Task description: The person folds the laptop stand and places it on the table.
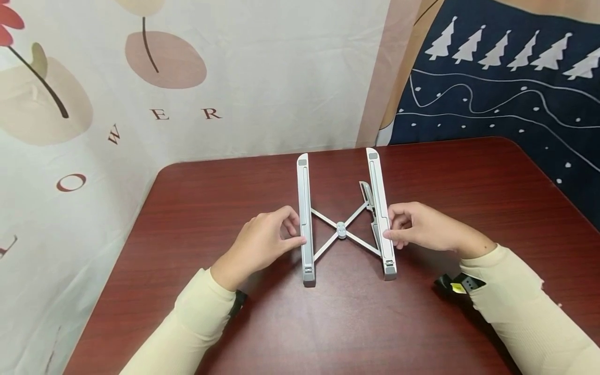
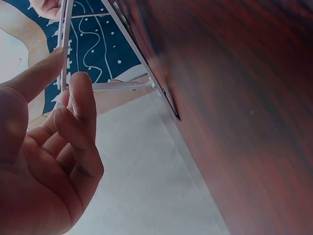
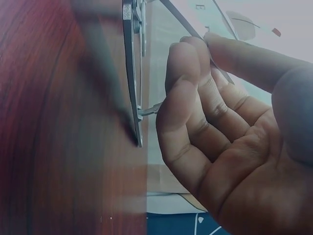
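Passable in front of the stand [image 1: 341, 230], over the tabletop [image 1: 347, 328] between both sleeves [image 1: 201, 312]. Passable from above between its left rail [image 1: 305, 208] and right rail [image 1: 381, 208], though only down to the crossed bars [image 1: 325, 246]. Blocked at the stand's left by the left hand [image 1: 262, 242], pinching that rail, and at its right by the right hand [image 1: 424, 229], pinching the other. Reachable behind the stand along a strip of tabletop, then stopped by the wall cloth [image 1: 281, 78]. Broken up under the stand's raised rails by struts [image 2: 122, 85].

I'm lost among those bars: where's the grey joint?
In the head view, slightly right of centre, the grey joint sits between the two long rails, where the thin bars cross.
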{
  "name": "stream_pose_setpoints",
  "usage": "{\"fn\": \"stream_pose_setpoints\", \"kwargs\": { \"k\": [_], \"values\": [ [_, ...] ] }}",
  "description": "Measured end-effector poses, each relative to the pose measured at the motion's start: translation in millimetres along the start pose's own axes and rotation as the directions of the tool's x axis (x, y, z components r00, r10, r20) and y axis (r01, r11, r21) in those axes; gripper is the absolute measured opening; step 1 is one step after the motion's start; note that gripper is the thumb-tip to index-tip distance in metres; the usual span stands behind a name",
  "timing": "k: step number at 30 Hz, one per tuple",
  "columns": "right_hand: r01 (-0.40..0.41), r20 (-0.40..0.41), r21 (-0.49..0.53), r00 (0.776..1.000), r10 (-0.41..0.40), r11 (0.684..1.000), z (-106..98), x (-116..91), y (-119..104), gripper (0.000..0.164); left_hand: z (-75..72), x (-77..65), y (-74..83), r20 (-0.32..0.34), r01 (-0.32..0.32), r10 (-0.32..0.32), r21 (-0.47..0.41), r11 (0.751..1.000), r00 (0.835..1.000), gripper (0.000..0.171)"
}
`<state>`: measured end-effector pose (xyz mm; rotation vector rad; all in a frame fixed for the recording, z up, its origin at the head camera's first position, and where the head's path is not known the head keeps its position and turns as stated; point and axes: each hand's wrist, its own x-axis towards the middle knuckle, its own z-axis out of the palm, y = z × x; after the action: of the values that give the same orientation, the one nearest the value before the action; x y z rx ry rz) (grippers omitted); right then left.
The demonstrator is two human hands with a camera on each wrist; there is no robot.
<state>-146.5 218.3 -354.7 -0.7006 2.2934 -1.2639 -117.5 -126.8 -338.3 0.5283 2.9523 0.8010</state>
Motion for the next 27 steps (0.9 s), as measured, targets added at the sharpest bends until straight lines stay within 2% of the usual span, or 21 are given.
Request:
{"fn": "stream_pose_setpoints", "kwargs": {
  "k": [16,27],
  "values": [
    [0.006,-0.011,-0.026,1.000,-0.007,1.000,2.7,0.5,-2.0,0.018,0.6,0.9,-1.9,0.038,0.008,-0.006,-0.058,0.998,0.999,0.031],
    [-0.010,-0.023,-0.020,1.000,0.010,1.000,3.2,0.6,-4.2,0.017,2.7,2.7,-2.7,0.113,0.043,-0.020,-0.207,0.977,0.993,0.032]
  ]
}}
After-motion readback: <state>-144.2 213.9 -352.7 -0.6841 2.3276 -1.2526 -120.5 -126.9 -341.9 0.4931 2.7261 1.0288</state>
